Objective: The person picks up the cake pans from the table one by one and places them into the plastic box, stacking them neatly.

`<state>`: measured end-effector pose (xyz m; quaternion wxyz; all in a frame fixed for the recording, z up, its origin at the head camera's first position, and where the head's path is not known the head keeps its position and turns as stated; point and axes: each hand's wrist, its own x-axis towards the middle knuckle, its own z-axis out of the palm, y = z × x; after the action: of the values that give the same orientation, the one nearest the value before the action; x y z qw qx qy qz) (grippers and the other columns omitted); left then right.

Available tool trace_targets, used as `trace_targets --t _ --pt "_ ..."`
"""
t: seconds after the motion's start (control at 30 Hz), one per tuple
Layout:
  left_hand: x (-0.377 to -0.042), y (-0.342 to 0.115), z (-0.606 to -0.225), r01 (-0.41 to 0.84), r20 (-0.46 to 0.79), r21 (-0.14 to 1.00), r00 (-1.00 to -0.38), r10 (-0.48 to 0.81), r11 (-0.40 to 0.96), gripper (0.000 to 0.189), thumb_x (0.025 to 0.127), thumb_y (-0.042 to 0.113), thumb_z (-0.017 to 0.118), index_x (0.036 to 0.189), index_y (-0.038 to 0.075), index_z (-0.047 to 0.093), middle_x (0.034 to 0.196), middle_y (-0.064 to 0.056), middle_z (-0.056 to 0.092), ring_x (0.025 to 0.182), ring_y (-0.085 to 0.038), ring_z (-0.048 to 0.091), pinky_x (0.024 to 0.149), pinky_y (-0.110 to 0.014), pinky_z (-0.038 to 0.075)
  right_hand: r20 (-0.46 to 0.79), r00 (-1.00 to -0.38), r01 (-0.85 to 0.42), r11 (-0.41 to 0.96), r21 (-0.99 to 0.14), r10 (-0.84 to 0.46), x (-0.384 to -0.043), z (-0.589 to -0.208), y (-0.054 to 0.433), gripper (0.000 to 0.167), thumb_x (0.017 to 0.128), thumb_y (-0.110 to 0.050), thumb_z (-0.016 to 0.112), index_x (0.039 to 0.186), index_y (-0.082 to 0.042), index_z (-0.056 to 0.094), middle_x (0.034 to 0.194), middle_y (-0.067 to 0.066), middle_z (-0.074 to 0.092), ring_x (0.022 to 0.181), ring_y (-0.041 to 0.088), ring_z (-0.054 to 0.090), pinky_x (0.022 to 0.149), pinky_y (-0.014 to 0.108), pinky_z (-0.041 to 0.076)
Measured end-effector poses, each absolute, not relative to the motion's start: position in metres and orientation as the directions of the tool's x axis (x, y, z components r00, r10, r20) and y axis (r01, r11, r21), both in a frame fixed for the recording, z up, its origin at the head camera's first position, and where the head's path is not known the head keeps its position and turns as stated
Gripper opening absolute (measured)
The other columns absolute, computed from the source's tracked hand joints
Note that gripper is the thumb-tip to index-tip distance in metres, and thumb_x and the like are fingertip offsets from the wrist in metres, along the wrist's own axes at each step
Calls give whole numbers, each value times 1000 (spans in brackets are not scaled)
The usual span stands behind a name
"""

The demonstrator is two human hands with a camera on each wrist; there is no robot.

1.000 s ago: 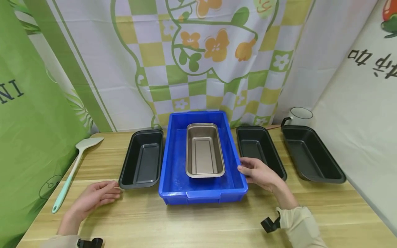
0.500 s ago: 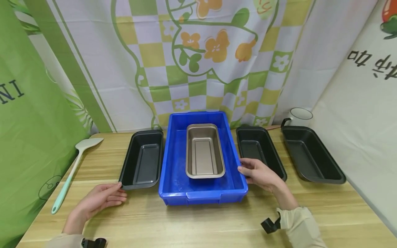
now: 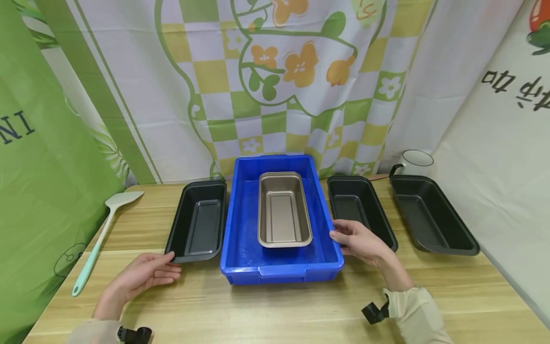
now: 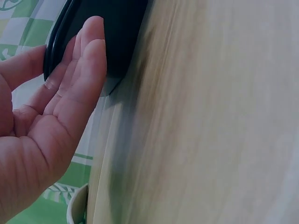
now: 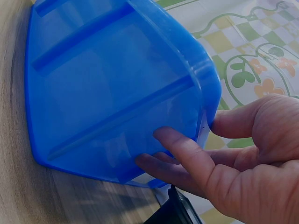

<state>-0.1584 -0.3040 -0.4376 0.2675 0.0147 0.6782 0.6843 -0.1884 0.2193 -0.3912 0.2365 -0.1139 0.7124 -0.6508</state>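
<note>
My left hand (image 3: 143,277) is at the near left corner of a black loaf pan (image 3: 199,224). Its thumb lies on the rim, and in the left wrist view the fingers (image 4: 77,88) extend along the pan's outer side. My right hand (image 3: 361,242) holds the right wall of a blue plastic bin (image 3: 281,270). There the thumb is at the rim and the fingers (image 5: 182,149) press the outer wall. Inside the bin sits a gold-brown loaf pan (image 3: 283,215), which neither hand touches.
Right of the bin, close to my right hand, stands another black loaf pan (image 3: 354,200). A further black loaf pan (image 3: 431,217) lies beyond it, with a white mug (image 3: 414,162) behind. A spatula with a mint handle (image 3: 92,258) lies at the left. Curtains (image 3: 275,134) border the wooden table (image 3: 258,315).
My left hand has shifted slightly right, and its thumb has come onto the rim of the left black loaf pan. My right hand stays on the bin's wall.
</note>
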Motion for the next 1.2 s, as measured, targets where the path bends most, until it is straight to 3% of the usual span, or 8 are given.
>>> trace_targets --t 0.37,0.73,0.93,1.2 --pt "-154 -299 -441 -324 -281 944 -892 353 -67 24 102 15 46 103 3 67 95 -11 72 89 -18 69 83 -30 56 -183 -863 140 126 -982 -471 -187 -390 219 54 102 -11 46 142 16 23 133 38 43 111 41 58 86 44 54" --pt "-152 -292 -447 -228 -106 937 -906 410 -263 36 103 4 37 100 9 73 94 -9 73 87 -16 70 79 -27 57 -195 -861 155 123 -980 -469 -188 -390 219 53 102 -10 45 143 16 22 133 39 42 112 43 57 87 45 54" --pt "-149 -283 -444 -194 -114 947 -948 296 -256 32 102 5 42 96 9 74 87 -7 73 78 -14 70 69 -23 57 -200 -861 160 123 -979 -469 -188 -389 219 53 102 -10 45 143 16 22 133 39 41 113 43 56 88 45 53" --pt "-146 -274 -438 -171 -134 946 -980 148 -276 26 100 8 49 87 7 71 83 -8 73 75 -15 70 70 -26 58 -203 -865 159 133 -978 -460 -188 -389 219 54 102 -11 45 143 16 23 135 40 40 114 43 56 88 45 53"
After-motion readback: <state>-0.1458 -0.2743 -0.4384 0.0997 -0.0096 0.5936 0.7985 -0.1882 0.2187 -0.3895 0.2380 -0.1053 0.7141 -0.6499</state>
